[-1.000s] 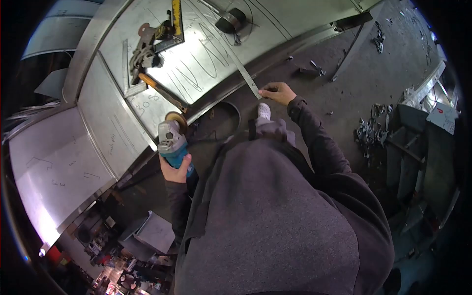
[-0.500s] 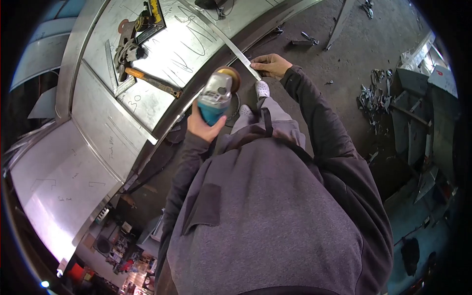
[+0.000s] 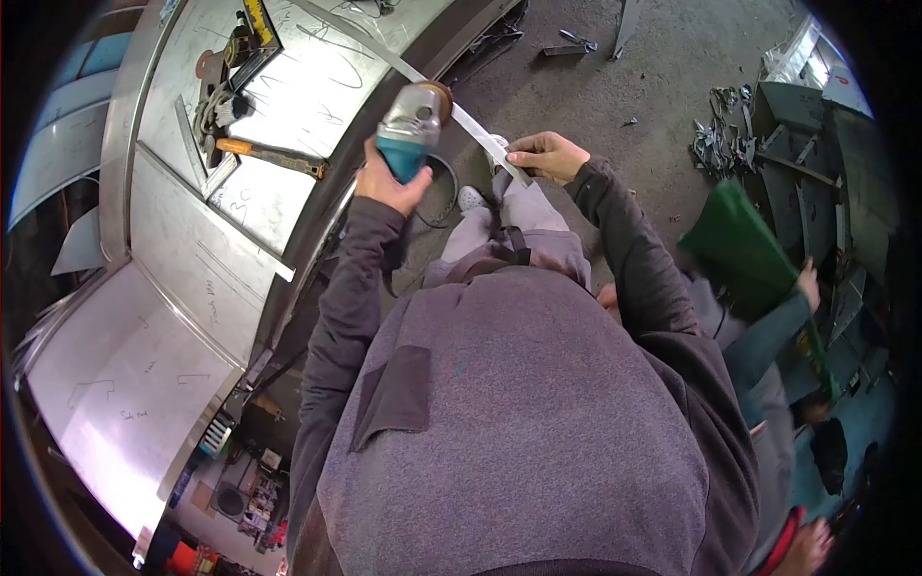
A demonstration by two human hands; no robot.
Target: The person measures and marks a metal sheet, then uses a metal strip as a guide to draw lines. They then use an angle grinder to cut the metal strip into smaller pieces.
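Observation:
My left hand (image 3: 392,184) is wrapped round the teal body of an angle grinder (image 3: 410,132), its round disc turned toward a long thin metal strip (image 3: 471,125). The disc overlaps the strip in view; whether they touch I cannot tell. Fingers and thumb of my right hand (image 3: 547,156) pinch the strip near its close end. The strip's other end runs up over the metal workbench (image 3: 317,106).
A hammer (image 3: 274,156), a square and a tape measure (image 3: 237,45) lie on the bench. Metal scraps (image 3: 725,134) are on the floor at right. Another person holding a green panel (image 3: 735,250) is close on my right. A cable hangs below the grinder.
The grinder has moved up against the strip in view. My right hand and the strip's near end have shifted down and right. Another person with a green panel has appeared at right.

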